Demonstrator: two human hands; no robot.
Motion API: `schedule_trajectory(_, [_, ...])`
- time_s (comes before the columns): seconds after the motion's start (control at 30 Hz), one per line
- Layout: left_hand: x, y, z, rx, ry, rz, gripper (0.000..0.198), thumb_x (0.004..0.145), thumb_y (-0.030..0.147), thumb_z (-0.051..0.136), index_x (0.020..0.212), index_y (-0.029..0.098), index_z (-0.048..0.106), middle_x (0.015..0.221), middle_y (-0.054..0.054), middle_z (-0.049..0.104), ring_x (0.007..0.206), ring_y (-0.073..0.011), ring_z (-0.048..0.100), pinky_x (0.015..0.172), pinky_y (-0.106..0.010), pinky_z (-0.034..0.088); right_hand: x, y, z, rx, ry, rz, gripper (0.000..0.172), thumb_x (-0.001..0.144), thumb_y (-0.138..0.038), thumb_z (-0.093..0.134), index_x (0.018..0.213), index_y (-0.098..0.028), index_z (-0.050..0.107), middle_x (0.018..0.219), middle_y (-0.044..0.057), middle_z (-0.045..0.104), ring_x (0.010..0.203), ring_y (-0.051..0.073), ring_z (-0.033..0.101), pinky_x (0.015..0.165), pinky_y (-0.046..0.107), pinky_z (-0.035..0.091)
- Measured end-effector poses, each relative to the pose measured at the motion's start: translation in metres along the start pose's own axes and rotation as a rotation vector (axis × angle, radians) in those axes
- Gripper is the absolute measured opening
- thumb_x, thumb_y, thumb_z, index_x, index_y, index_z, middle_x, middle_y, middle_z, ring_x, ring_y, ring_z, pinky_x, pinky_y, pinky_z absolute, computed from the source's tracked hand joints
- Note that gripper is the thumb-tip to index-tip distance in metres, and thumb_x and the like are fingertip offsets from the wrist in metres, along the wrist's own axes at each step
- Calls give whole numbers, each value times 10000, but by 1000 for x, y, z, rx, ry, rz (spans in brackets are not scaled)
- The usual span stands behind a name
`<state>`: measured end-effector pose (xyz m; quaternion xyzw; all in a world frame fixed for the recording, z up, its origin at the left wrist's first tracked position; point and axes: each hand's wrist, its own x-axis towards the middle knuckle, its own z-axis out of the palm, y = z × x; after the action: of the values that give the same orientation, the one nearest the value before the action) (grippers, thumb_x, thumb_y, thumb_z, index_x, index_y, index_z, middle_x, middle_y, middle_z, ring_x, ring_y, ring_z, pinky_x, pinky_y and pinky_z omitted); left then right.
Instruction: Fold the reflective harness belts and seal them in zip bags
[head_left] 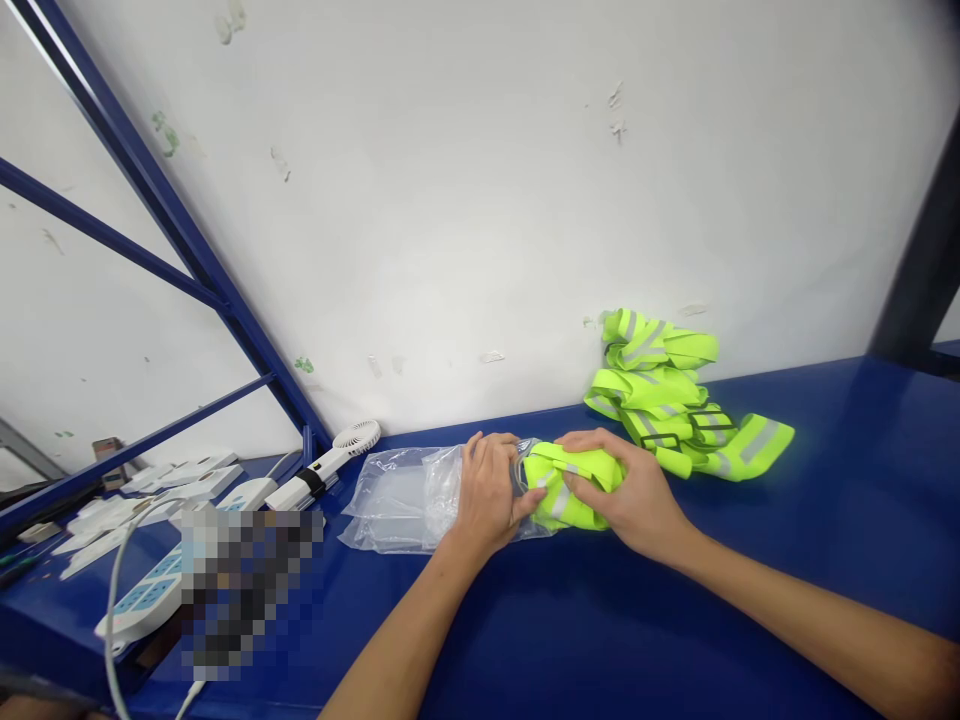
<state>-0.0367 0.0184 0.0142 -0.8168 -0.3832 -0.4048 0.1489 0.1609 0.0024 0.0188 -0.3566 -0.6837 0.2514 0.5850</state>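
Note:
A folded neon-yellow reflective strap (559, 495) with silver bands lies on the blue tabletop, its left end at the mouth of a clear plastic bag (386, 500). My right hand (630, 490) grips the folded strap from the right, thumb on top. My left hand (489, 490) is closed on the bag near its mouth, with the thumb reaching to the strap. How far the strap sits inside the bag is partly hidden by my hands. More bags appear stacked beneath the left hand.
Behind my right hand, more neon-yellow reflective straps (660, 385) with black buckles are heaped against the white wall. To the left lie a white handheld fan (355, 437), a power strip (154, 590) with a cable, and several white pieces (180, 480). A blue metal frame (247, 340) rises there.

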Motion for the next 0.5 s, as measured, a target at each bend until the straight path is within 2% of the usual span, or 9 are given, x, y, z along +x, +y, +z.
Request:
schedule_trajectory(0.27, [2,8,3,38,6,40,580,883,700,241,940,185,502,1029,-128,624,1008,-246,589,1049,-538,308,-4,5,5,-59,2,31,148,766,-240,643,909,-231,607,1006,42,701,957,249,639,881,362,466])
schedule_trajectory(0.4, [6,18,-1,52,-132,147,636,810,722,422,1117,171,495,1175,-164,607,1139,-283,555,1100,-570,248,4,8,-1,-67,19,86,158,751,-248,645,906,-220,639,949,35,706,894,246,638,819,351,467])
schedule_trajectory(0.5, [9,23,-6,86,-215,156,768,730,704,564,1254,157,434,1364,-191,502,1314,-329,422,1138,-611,139,14,11,-8,-51,61,124,155,741,-275,640,877,-207,666,901,35,705,872,251,631,782,347,460])
